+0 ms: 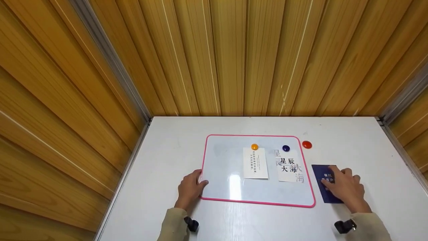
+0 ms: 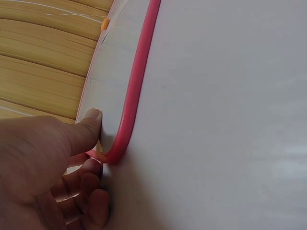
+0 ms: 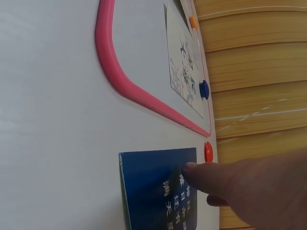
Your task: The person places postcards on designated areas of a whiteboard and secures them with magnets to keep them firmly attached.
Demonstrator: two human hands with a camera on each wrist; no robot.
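A whiteboard with a pink rim (image 1: pixel 257 203) lies on the white table. My left hand (image 1: pixel 190 189) grips its left edge near the lower corner; in the left wrist view the thumb (image 2: pixel 91 125) rests on its face and the other fingers are at the rim. Two cards are on the board: a narrow text card (image 1: pixel 255 167) with an orange magnet (image 1: pixel 254 146) and a white card (image 1: pixel 286 174) with a dark blue magnet (image 1: pixel 286 148). Right of the board, my right hand (image 1: pixel 347 187) rests over a dark blue card (image 1: pixel 320 172), thumb extended onto its printed face.
A red magnet (image 1: pixel 307 144) sits on the table (image 1: pixel 174 150) just outside the board's upper right corner. Wood-patterned panels (image 1: pixel 230 60) rise behind the table's far edge and on both sides. Small black devices are strapped at both wrists.
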